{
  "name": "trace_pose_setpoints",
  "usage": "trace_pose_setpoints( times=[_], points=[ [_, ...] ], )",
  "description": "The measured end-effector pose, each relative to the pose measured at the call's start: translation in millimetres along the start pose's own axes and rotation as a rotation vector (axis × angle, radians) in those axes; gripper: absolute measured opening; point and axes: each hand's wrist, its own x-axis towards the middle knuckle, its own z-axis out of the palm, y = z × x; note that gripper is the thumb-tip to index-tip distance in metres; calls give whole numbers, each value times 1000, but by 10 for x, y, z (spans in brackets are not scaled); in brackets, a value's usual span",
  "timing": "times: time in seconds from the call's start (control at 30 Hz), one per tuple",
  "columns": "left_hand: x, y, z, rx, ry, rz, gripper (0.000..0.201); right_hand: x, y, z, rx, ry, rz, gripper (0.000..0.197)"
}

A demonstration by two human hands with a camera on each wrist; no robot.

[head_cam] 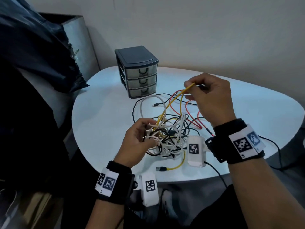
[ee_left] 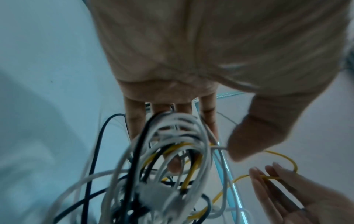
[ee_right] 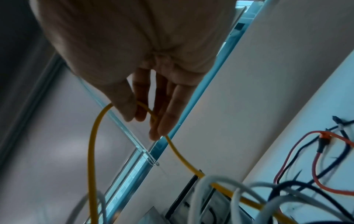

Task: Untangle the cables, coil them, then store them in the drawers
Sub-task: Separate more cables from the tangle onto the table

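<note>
- Between the thumb and fingertips of the right hand (head_cam: 212,98), a thin yellow cable (head_cam: 166,106) is pinched and lifted into a raised loop above the white rounded table (head_cam: 102,113).
- Below those fingers, the yellow cable runs down into a tangled bundle of white, black and yellow cables (head_cam: 166,138).
- The bundle is gripped by the curled fingers of the left hand (head_cam: 138,141); which strands are held is blurred, apparently white ones.
- Beyond the fingertips, a small grey plastic three-drawer unit (head_cam: 137,71) stands with drawers closed.
- A thin red cable (head_cam: 189,111) lies under the right hand.
</note>
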Motion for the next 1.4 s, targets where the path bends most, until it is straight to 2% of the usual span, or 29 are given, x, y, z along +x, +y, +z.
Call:
trace_pose_setpoints(
  times=[0.07,0.17,0.27,0.33,0.43,0.47,0.53,0.57,0.63,0.67,0.73,0.8,0.93,1.0,1.07,1.13,1.27,1.33,1.4],
  points=[
    [-2,-6,-16,-24,-9,-32,43,-51,-13,11,0,-66,-27,4],
    [46,-46,69,81,129,16,25,-96,0,45,55,-72,-17,9],
    [110,-64,133,49,233,10,22,-83,5,36,105,-14,-8,33],
    [138,-73,132,15,260,-27,20,-93,33,13,90,-48,8,50],
    [167,-114,100,-18,329,-95,18,-171,192,-26,-95,-139,84,58],
    [174,-143,82,-40,365,-127,16,-230,260,-37,-156,-157,119,52],
    [185,-198,38,-48,422,-188,10,-372,410,-63,-286,-190,190,22],
    [183,-206,26,-37,440,-218,20,-463,502,-77,-392,-256,238,10],
    [173,-232,9,11,445,-269,51,-714,692,-95,-652,-474,381,32],
    [169,-266,-9,49,437,-289,58,-850,763,-83,-756,-554,460,39],
    [146,-317,-22,75,413,-295,50,-1063,847,-37,-878,-552,528,39],
    [131,-357,-27,41,401,-301,40,-1166,892,42,-924,-448,507,30],
    [88,-393,-69,-60,343,-297,43,-1153,957,139,-912,-280,419,8],
    [75,-416,-108,-116,313,-288,43,-1090,1037,64,-839,-160,393,17],
    [52,-411,-125,-167,285,-293,40,-1009,1131,-36,-650,-100,391,24],
    [45,-434,-119,-158,280,-281,39,-969,1198,-71,-472,-141,384,29],
    [71,-500,-108,-30,328,-193,38,-985,1217,-37,-413,-309,307,34],
    [90,-516,-114,57,365,-128,38,-967,1183,-75,-434,-395,311,26],
    [111,-493,-90,127,385,-71,40,-885,1046,-127,-513,-416,285,7]
  ],
)
